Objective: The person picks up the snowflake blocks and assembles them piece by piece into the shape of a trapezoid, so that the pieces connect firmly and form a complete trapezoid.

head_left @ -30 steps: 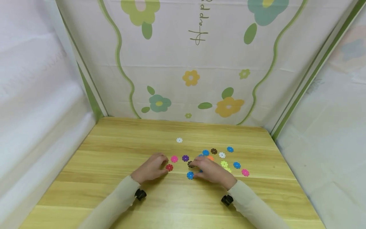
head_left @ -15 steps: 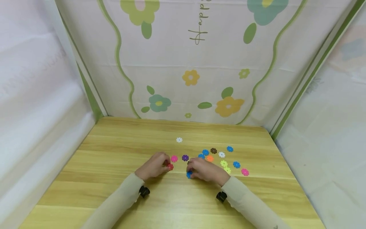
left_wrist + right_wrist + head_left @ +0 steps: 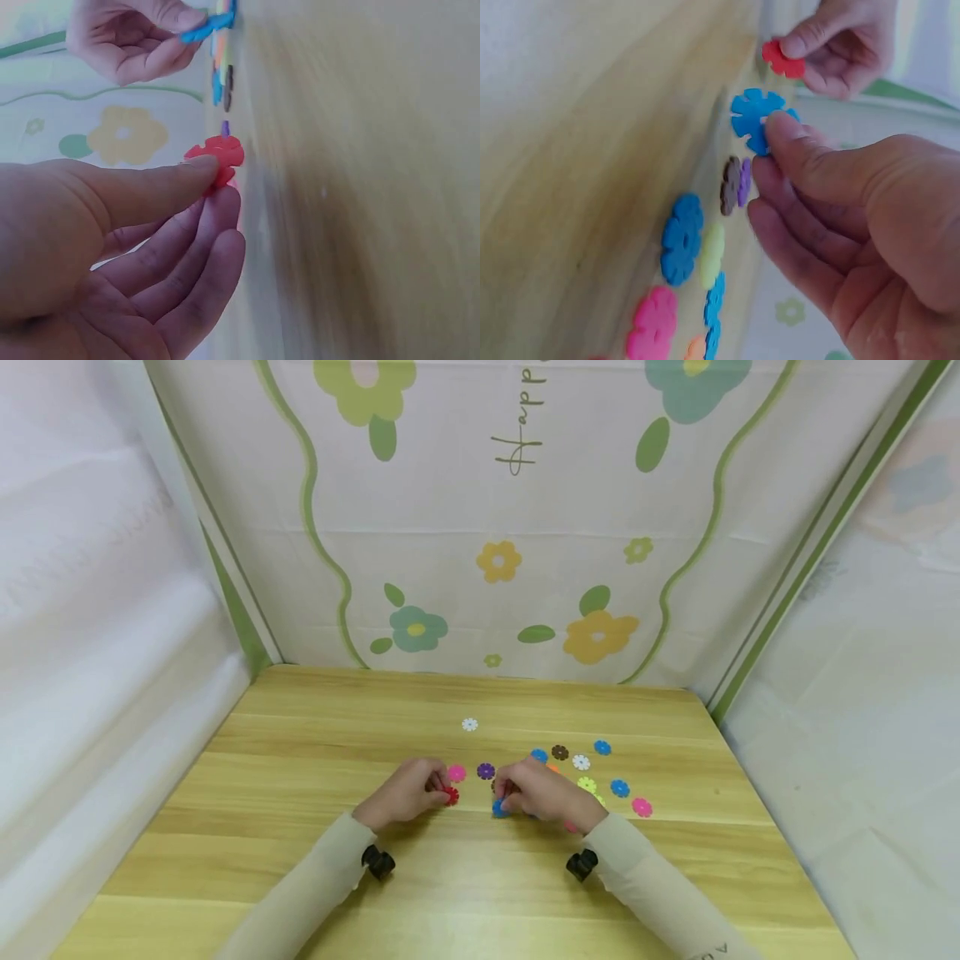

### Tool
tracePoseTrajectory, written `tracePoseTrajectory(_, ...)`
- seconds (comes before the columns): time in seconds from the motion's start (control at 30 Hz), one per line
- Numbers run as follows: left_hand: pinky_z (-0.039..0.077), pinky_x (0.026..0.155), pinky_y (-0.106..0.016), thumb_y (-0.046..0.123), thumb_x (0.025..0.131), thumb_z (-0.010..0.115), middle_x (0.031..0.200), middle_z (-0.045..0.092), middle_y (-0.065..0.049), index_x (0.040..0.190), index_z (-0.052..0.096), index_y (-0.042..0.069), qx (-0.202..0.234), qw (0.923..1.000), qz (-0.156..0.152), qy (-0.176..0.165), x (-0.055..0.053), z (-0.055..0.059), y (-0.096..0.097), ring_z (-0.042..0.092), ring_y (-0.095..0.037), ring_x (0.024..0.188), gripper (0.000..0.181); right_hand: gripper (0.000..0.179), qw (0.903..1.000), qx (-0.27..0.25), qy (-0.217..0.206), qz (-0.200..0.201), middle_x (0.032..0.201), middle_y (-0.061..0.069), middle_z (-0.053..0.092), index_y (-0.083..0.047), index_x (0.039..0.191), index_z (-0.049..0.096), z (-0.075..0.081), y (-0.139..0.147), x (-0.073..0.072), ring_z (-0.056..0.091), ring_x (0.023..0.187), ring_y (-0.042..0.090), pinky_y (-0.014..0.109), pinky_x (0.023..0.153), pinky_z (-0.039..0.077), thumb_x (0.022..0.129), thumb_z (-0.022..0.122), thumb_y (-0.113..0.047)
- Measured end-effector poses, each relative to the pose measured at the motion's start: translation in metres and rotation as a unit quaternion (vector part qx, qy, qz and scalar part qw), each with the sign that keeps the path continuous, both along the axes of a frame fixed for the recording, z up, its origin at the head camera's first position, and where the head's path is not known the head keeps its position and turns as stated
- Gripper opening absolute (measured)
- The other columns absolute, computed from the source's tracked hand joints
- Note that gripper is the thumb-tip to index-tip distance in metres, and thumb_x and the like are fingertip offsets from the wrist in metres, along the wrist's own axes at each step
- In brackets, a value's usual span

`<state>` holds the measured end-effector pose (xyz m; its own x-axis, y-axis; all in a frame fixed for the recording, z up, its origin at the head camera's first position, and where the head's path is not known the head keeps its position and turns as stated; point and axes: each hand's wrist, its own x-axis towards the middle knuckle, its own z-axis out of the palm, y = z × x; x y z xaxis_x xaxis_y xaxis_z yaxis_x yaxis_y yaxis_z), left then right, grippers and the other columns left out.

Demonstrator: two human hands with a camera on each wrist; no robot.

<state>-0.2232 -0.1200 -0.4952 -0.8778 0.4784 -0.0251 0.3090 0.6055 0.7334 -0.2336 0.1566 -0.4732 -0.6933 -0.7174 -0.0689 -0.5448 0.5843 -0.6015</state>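
Between thumb and fingers, my left hand (image 3: 405,793) pinches a red snowflake disc (image 3: 217,154), a flat plastic piece with a notched rim. A blue snowflake disc (image 3: 751,116) is pinched by my right hand (image 3: 551,793), a short way to the right. In the wrist views both discs are tilted up off the table, and they are apart. Behind the left fingertips lies a pink disc (image 3: 457,773), with a purple disc (image 3: 486,771) to its right. A brown disc (image 3: 730,186) lies close to the right fingers, mostly hidden by them in the head view.
Several more discs lie around the right hand, among them a white one (image 3: 581,762), a blue one (image 3: 620,787) and a pink one (image 3: 642,807). Another white disc (image 3: 469,724) lies farther back. Fabric walls border the wooden table (image 3: 315,710) at the back and sides.
My left fingers have closed on the red disc and raised it. My right hand has shifted left, taken hold of the blue disc and tilted it up.
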Motion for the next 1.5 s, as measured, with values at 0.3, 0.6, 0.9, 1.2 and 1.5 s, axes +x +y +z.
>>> tracePoseTrajectory(0.3, 0.059, 0.082, -0.028, 0.016, 0.102, 0.072, 0.100, 0.073, -0.002, 0.105, 0.073, 0.010, 0.112, 0.9910, 0.021, -0.070, 0.005, 0.003, 0.001, 0.068, -0.018, 0.092, 0.007, 0.005, 0.9916, -0.109, 0.029, -0.064, 0.092, -0.003, 0.074, -0.012, 0.099, 0.072, 0.003, 0.016, -0.003, 0.073, 0.087, 0.030, 0.022, 0.076, 0.060, 0.098, 0.074, -0.008)
tracePoseTrajectory(0.6, 0.062, 0.094, -0.047, 0.020, 0.102, 0.072, 0.110, 0.076, -0.006, 0.115, 0.074, 0.010, 0.210, 0.9652, 0.044, -0.150, 0.011, 0.012, 0.010, 0.071, -0.020, 0.101, 0.017, 0.008, 0.9740, -0.184, 0.109, -0.074, 0.095, 0.004, 0.076, -0.014, 0.099, 0.073, 0.005, 0.020, 0.003, 0.073, 0.085, 0.014, 0.037, 0.080, 0.064, 0.097, 0.075, -0.006)
tracePoseTrajectory(0.9, 0.061, 0.095, -0.045, 0.025, 0.102, 0.073, 0.113, 0.077, -0.009, 0.120, 0.073, 0.004, 0.270, 0.9469, 0.042, -0.169, 0.013, 0.012, 0.018, 0.072, -0.017, 0.100, 0.027, 0.017, 0.9526, -0.247, 0.150, -0.095, 0.093, 0.002, 0.078, -0.016, 0.098, 0.074, 0.004, 0.012, 0.010, 0.074, 0.086, 0.010, 0.033, 0.082, 0.064, 0.091, 0.080, -0.002)
tracePoseTrajectory(1.2, 0.060, 0.094, -0.041, 0.028, 0.101, 0.074, 0.112, 0.076, -0.006, 0.120, 0.074, 0.007, 0.278, 0.9410, 0.043, -0.188, 0.015, 0.011, 0.020, 0.070, -0.017, 0.101, 0.028, 0.020, 0.9387, -0.294, 0.148, -0.102, 0.092, 0.009, 0.078, -0.019, 0.100, 0.074, -0.003, 0.008, 0.015, 0.074, 0.083, 0.016, 0.034, 0.080, 0.063, 0.093, 0.078, -0.001)
tracePoseTrajectory(1.5, 0.061, 0.094, -0.037, 0.023, 0.103, 0.071, 0.114, 0.075, -0.009, 0.122, 0.073, 0.004, 0.279, 0.9406, 0.037, -0.189, 0.015, 0.010, 0.022, 0.069, -0.016, 0.101, 0.027, 0.011, 0.9443, -0.292, 0.125, -0.087, 0.094, -0.001, 0.077, -0.019, 0.103, 0.074, -0.007, 0.006, 0.015, 0.073, 0.084, 0.020, 0.036, 0.078, 0.062, 0.097, 0.076, -0.009)
